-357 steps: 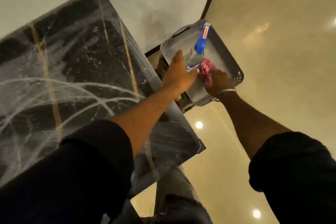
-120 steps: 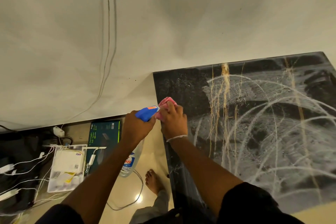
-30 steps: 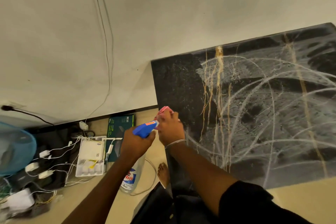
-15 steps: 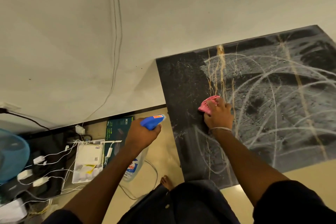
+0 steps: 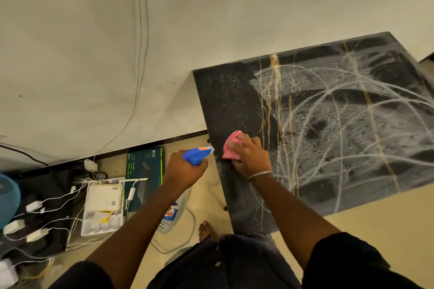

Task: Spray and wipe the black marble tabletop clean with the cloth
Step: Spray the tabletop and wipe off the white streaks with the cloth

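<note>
The black marble tabletop (image 5: 328,138) with white and gold veins fills the right side, set against the wall. A pink cloth (image 5: 231,145) is pressed flat on its left part, near the left edge, under my right hand (image 5: 249,159). My left hand (image 5: 185,171) hangs just off the table's left edge, over the floor, gripping a clear spray bottle (image 5: 173,213) by its blue trigger head (image 5: 197,153). The nozzle points toward the cloth. White wipe streaks cover the marble to the right; the left strip looks darker.
On the floor at left sit a dark green box (image 5: 143,178), a white router tray (image 5: 103,206) and tangled white cables and adapters (image 5: 35,218). A blue round object (image 5: 7,199) shows at the left edge. My bare foot (image 5: 205,230) stands by the table's near corner.
Over the last half second my right hand has slid the cloth left and toward me, close to the table's left edge. My left hand with the bottle stays roughly where it was.
</note>
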